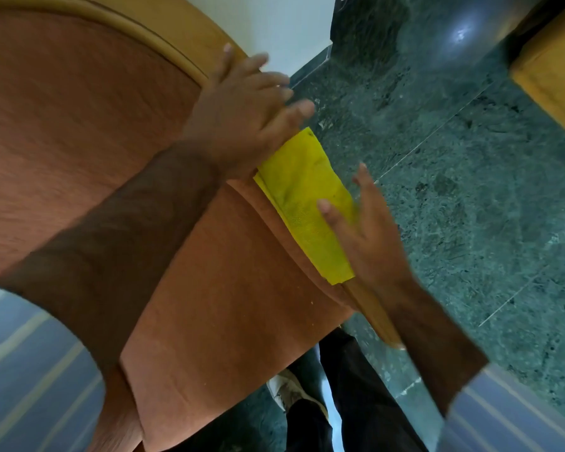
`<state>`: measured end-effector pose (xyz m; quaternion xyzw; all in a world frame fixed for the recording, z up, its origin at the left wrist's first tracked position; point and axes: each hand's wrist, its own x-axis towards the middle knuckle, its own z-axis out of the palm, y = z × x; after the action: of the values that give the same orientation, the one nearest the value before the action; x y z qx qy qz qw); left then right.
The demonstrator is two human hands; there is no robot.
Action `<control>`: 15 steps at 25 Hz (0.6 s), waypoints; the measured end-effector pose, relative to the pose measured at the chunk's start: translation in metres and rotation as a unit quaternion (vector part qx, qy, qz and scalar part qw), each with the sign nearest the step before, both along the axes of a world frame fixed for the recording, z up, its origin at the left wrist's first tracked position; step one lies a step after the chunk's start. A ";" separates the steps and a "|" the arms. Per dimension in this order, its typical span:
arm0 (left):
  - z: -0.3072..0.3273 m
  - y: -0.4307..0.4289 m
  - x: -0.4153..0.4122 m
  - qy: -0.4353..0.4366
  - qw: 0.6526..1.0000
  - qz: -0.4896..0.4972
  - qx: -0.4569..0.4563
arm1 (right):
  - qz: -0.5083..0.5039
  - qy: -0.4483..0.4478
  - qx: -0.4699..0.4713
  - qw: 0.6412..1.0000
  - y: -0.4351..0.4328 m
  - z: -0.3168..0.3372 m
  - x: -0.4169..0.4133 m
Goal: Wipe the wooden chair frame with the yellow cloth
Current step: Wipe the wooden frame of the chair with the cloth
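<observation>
A chair with orange-brown upholstery [79, 125] and a light wooden frame [163, 31] fills the left of the view. Its wooden side rail [372, 311] runs down the right edge of the seat. A folded yellow cloth [304, 190] lies draped over this rail. My left hand [242, 115] rests with spread fingers on the frame where backrest meets rail, its heel over the cloth's upper end. My right hand [369, 230] lies against the cloth's outer, lower side, thumb on the cloth, fingers straight and apart. Both hands are motion-blurred.
A dark green marble floor [470, 190] lies to the right of the chair. Another piece of wooden furniture [555, 83] stands at the top right. A white wall [274, 27] is behind the chair. My dark trouser leg [356, 402] and shoe [287, 393] are below the seat.
</observation>
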<state>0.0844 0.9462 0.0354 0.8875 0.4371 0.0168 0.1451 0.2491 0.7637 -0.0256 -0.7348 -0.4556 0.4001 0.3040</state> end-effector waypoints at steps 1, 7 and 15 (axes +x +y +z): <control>0.005 -0.002 0.008 0.050 0.998 -0.027 -0.016 | -0.014 0.031 -0.070 0.997 -0.003 0.006 0.015; 0.022 -0.020 0.003 -0.058 0.995 -0.015 -0.078 | -0.076 0.093 -0.087 0.989 -0.016 0.014 0.050; 0.051 -0.108 -0.139 -0.413 0.812 0.398 -0.102 | -0.061 0.392 -0.028 0.917 0.073 0.078 -0.048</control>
<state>-0.0548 0.8380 0.0860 0.5252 0.6502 0.3938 0.3825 0.2008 0.8365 0.0519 -0.5532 -0.2431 0.6496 0.4614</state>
